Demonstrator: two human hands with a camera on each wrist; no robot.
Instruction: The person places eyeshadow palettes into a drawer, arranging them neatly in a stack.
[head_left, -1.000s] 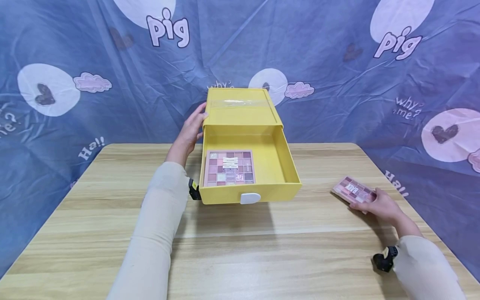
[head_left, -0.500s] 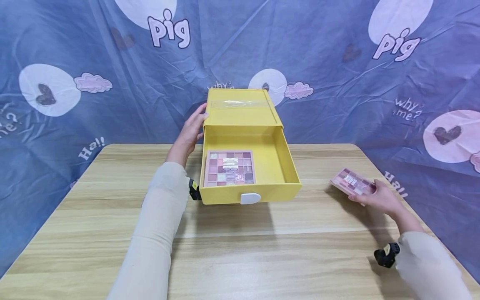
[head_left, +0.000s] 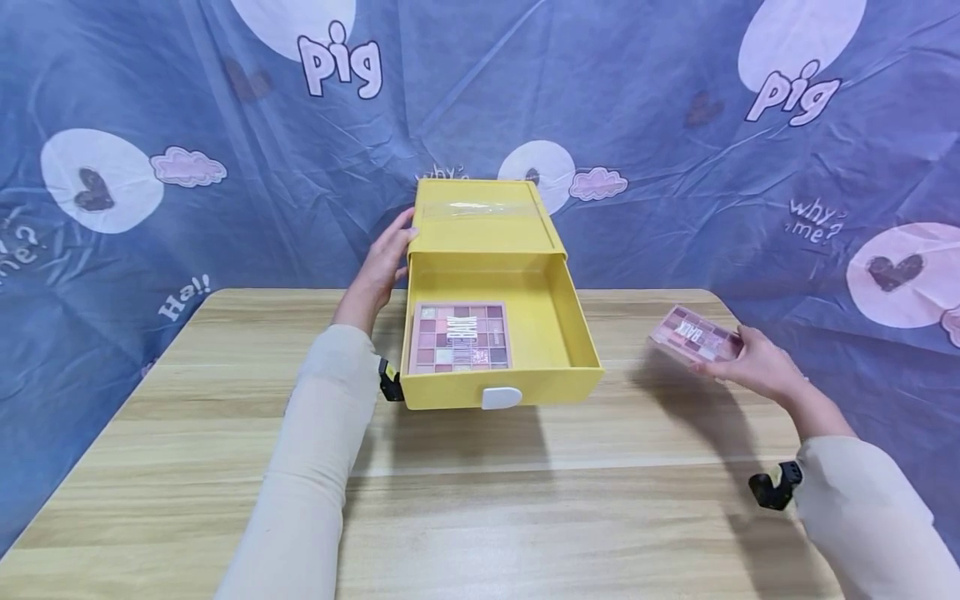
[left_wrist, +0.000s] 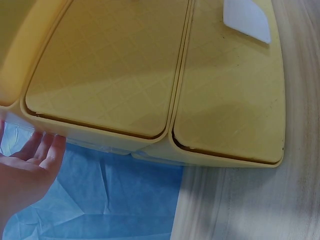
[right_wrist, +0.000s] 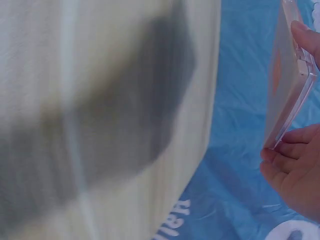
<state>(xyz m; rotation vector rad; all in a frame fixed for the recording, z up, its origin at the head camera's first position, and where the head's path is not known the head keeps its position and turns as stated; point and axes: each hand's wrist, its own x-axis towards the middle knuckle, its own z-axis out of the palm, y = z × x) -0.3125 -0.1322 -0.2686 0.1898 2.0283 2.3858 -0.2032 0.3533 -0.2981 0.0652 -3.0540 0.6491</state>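
Note:
On the table's right side, my right hand [head_left: 767, 367] pinches a pink eyeshadow palette [head_left: 693, 333] by its near right edge, thumb on one edge and fingers on the other. The palette is raised off the wood, its shadow falling below it. My left hand [head_left: 382, 262] rests against the left side of a yellow drawer cabinet [head_left: 487, 218]. In the left wrist view its fairly straight fingers [left_wrist: 52, 150] touch the cabinet's side. The top drawer [head_left: 536, 387] is pulled out, and a similar eyeshadow palette [head_left: 460, 337] lies flat in its left half.
Below the pulled-out drawer, the left wrist view shows closed drawer fronts [left_wrist: 110, 65] and a white handle [left_wrist: 246, 20]. A wooden table [head_left: 225, 467] bears the cabinet. Behind it hangs a blue printed cloth [head_left: 450, 100].
My right hand has lifted the palette off the table and brought it up, farther back and slightly left. My left hand, the cabinet and the palette in the drawer have stayed put.

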